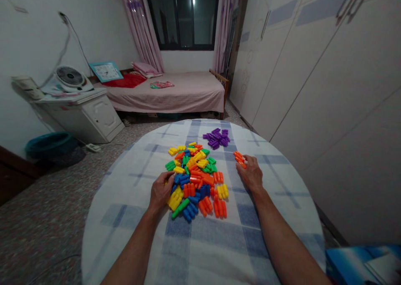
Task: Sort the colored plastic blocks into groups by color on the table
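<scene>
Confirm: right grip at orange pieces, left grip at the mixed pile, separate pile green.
Not green: the separate pile is purple, as the head view shows. The right grip is at orange pieces and the left grip at the mixed pile.

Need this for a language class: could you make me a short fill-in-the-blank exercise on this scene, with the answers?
1. The left hand is at the edge of the mixed pile, while the separate pile beyond it is all ____ in colour.
2. The pieces at the right hand are ____ in colour.
3. The tablecloth has bands of ____ on a white ground.
4. Behind the bed, between pink curtains, is a dark ____.

Missing words: purple; orange; blue; window.
</scene>
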Action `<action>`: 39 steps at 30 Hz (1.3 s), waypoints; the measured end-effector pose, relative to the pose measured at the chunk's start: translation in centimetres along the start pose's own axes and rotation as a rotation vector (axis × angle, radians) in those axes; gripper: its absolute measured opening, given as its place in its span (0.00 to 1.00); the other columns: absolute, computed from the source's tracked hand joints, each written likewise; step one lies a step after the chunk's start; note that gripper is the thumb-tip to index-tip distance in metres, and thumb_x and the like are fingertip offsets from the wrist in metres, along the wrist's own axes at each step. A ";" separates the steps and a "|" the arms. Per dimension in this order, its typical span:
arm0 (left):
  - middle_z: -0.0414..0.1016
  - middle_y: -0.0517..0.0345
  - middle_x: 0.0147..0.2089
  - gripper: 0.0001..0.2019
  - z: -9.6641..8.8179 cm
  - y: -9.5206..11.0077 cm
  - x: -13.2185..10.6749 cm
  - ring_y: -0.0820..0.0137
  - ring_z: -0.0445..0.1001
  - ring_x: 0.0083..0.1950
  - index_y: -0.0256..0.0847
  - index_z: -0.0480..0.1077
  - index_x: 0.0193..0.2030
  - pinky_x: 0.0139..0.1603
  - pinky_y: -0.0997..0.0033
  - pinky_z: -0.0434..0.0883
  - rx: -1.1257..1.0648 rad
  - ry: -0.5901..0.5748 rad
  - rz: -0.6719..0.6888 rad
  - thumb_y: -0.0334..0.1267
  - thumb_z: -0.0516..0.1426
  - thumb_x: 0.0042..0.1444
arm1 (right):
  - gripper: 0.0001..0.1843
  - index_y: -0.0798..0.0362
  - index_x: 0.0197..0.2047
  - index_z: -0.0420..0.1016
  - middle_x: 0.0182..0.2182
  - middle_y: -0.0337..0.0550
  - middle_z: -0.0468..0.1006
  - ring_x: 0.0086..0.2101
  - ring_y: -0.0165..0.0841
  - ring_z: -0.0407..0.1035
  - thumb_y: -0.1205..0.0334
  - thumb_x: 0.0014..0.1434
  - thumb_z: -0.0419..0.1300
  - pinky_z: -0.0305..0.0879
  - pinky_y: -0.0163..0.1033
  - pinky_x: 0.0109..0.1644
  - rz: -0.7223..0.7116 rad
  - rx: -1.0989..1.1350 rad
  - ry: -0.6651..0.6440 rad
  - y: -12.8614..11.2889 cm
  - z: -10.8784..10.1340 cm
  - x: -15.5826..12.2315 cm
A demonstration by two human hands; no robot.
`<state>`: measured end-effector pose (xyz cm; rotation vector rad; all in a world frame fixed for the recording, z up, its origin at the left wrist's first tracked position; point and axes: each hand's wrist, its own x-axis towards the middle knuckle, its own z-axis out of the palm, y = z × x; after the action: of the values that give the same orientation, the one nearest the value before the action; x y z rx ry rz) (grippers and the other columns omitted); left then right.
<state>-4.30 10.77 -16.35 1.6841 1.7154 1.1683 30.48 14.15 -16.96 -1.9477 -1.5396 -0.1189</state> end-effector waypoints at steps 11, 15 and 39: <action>0.78 0.51 0.44 0.19 0.0 -0.1 0.0 0.63 0.74 0.47 0.39 0.73 0.45 0.49 0.65 0.69 0.011 -0.005 0.006 0.49 0.51 0.56 | 0.19 0.53 0.50 0.67 0.46 0.50 0.69 0.44 0.40 0.64 0.63 0.54 0.54 0.64 0.43 0.45 -0.144 -0.026 -0.088 0.5 0.1 0.2; 0.78 0.51 0.44 0.18 0.0 -0.3 0.0 0.63 0.75 0.47 0.39 0.73 0.45 0.49 0.66 0.69 0.004 -0.009 0.004 0.49 0.51 0.56 | 0.19 0.52 0.49 0.66 0.46 0.48 0.68 0.46 0.39 0.64 0.65 0.53 0.53 0.64 0.43 0.49 -0.167 0.163 0.037 0.4 0.2 0.7; 0.78 0.52 0.43 0.18 0.1 -0.2 0.1 0.64 0.75 0.46 0.40 0.73 0.44 0.48 0.66 0.70 0.010 -0.002 0.019 0.50 0.51 0.56 | 0.12 0.53 0.41 0.72 0.43 0.49 0.74 0.45 0.37 0.67 0.64 0.57 0.51 0.62 0.45 0.50 -0.283 0.265 -0.193 -3.7 -1.1 0.8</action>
<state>-4.32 10.92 -16.59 1.7106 1.7101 1.1684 27.71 14.59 -14.15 -1.5655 -1.8488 0.1522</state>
